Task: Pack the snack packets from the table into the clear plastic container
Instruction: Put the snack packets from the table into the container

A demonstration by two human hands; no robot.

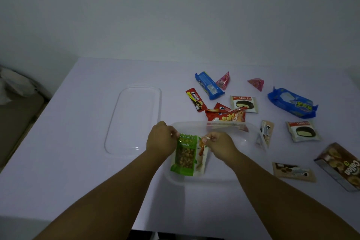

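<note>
A white table (78,142) stands against a plain pale wall (175,6) in a dim room. Both hands pinch the top corners of a green nut snack pouch (185,156), the left hand (161,139) at its left corner and the right hand (220,142) at its right, holding it inside the clear rectangular plastic container (251,136). The container's clear flat lid (134,119) lies just to the left. Blue, red, pink and white snack packets (226,115) lie scattered beyond and right of the container, with a brown biscuit box (342,165) at the far right.

white table (78,161), clear container (251,136), lid (134,119), snack pkts (244,104) scattered
</note>
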